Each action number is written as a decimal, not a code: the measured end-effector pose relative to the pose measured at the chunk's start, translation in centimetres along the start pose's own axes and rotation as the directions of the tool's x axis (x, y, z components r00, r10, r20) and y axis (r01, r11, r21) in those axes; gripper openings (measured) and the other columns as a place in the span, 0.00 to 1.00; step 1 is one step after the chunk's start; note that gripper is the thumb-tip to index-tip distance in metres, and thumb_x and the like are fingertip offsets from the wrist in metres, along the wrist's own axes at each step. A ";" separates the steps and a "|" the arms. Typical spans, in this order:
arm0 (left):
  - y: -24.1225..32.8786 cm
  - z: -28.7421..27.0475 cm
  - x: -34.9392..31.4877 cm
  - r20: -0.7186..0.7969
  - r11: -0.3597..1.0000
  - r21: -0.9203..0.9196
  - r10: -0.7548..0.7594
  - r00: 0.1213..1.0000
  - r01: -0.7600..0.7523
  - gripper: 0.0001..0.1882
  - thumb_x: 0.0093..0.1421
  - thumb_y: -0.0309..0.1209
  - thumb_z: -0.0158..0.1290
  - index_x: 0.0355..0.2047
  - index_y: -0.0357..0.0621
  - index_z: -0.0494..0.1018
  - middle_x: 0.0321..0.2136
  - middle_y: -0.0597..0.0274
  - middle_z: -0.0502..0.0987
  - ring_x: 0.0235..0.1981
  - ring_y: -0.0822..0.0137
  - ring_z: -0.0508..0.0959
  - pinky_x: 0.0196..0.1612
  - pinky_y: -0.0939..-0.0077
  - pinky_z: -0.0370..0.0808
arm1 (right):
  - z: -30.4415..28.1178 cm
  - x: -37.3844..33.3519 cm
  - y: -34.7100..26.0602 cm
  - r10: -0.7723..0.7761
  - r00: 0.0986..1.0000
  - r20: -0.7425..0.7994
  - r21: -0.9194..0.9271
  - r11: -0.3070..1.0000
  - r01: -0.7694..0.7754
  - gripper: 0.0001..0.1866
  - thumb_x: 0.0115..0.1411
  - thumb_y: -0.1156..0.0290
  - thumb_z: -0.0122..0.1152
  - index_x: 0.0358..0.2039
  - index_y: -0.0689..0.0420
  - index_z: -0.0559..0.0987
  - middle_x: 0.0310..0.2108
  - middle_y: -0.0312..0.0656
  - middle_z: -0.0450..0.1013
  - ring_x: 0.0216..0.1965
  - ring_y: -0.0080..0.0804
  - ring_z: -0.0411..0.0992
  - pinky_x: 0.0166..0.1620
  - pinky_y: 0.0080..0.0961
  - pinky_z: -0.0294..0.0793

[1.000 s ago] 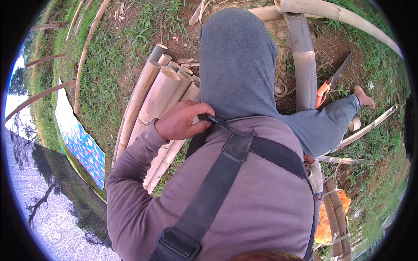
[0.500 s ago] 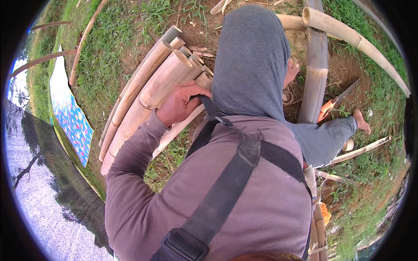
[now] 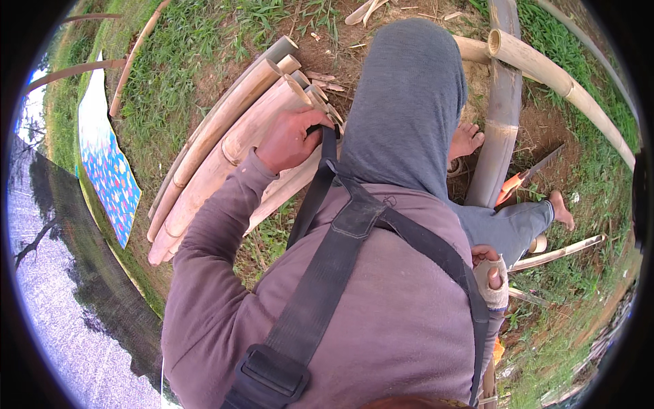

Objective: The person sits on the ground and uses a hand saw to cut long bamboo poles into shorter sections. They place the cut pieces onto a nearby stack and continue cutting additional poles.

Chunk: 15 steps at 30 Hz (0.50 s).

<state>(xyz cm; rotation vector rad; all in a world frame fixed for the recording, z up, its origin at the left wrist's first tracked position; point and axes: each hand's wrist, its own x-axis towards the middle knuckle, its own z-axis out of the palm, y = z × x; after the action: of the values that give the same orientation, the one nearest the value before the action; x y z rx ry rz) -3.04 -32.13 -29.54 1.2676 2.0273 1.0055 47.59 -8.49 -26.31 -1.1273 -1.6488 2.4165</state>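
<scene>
My left hand [image 3: 289, 140] is closed on a black strap [image 3: 317, 198], pulling it out from the left side of my torso. This strap belongs to a harness that crosses my mauve shirt [image 3: 402, 293] and has a buckle [image 3: 272, 373] at the lower left. Close against my right side, my right hand [image 3: 496, 283] wears a pale fingerless glove. Its thumb stands apart from the curled fingers, and nothing shows between them; the body partly hides it. My grey-trousered left leg [image 3: 409, 102] is bent up, while the right lies out to the right.
Cut bamboo poles [image 3: 228, 153] lie stacked at the left. A thick greyish bamboo pole [image 3: 496, 129] runs beside my foot, with a pale one [image 3: 565, 78] across it. An orange-handled saw [image 3: 514, 183] rests on the soil. Beyond the poles is a flowered sheet [image 3: 116, 180].
My right hand has come into sight at my right side. My left hand has moved slightly right and up, still holding the strap, and the harness has shifted left across my torso.
</scene>
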 end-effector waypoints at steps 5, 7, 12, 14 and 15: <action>2.3 0.0 2.2 0.043 0.987 0.139 0.075 0.996 -0.080 0.08 0.58 0.22 0.60 0.38 0.44 0.82 0.32 0.50 0.83 0.37 0.41 0.84 0.41 0.48 0.79 | 10.1 10.8 -12.8 -0.290 0.956 0.034 -0.405 0.871 0.279 0.24 0.66 0.53 0.73 0.46 0.63 0.82 0.41 0.44 0.81 0.43 0.30 0.77 0.49 0.30 0.75; 3.4 -0.4 2.8 0.061 0.970 0.217 0.102 0.993 -0.113 0.07 0.58 0.23 0.60 0.37 0.44 0.82 0.33 0.50 0.83 0.37 0.41 0.84 0.40 0.50 0.79 | 15.6 14.6 -16.2 -0.243 0.929 0.280 -0.479 0.803 0.355 0.24 0.66 0.54 0.74 0.46 0.63 0.81 0.36 0.39 0.79 0.38 0.27 0.77 0.45 0.27 0.77; 4.6 -1.0 2.8 0.091 0.928 0.350 0.101 0.991 -0.127 0.07 0.58 0.22 0.61 0.38 0.45 0.82 0.33 0.51 0.84 0.37 0.43 0.84 0.40 0.52 0.80 | 23.1 19.4 -15.6 -0.159 0.824 0.543 -0.685 0.484 0.545 0.39 0.59 0.40 0.79 0.49 0.65 0.78 0.25 0.46 0.80 0.31 0.40 0.83 0.37 0.37 0.80; 4.8 -1.4 2.4 0.074 0.925 0.359 0.107 0.992 -0.127 0.08 0.58 0.21 0.61 0.39 0.45 0.82 0.34 0.51 0.84 0.37 0.44 0.85 0.41 0.54 0.80 | 22.5 19.7 -13.8 -0.177 0.811 0.558 -0.644 0.524 0.558 0.32 0.61 0.48 0.77 0.48 0.65 0.79 0.25 0.46 0.79 0.30 0.37 0.82 0.36 0.35 0.79; 4.7 -1.2 2.1 0.068 0.926 0.355 0.110 0.992 -0.127 0.09 0.58 0.21 0.61 0.39 0.45 0.82 0.34 0.51 0.85 0.37 0.45 0.85 0.42 0.55 0.81 | 22.0 19.6 -13.2 -0.179 0.809 0.560 -0.627 0.546 0.556 0.29 0.62 0.51 0.75 0.48 0.65 0.79 0.25 0.46 0.79 0.30 0.36 0.82 0.35 0.35 0.79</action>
<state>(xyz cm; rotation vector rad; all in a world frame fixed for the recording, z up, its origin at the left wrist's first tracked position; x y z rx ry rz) -2.41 -29.28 -25.16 1.6015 2.1862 0.6636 15.82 -12.87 -22.25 -0.0775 -2.8660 1.7167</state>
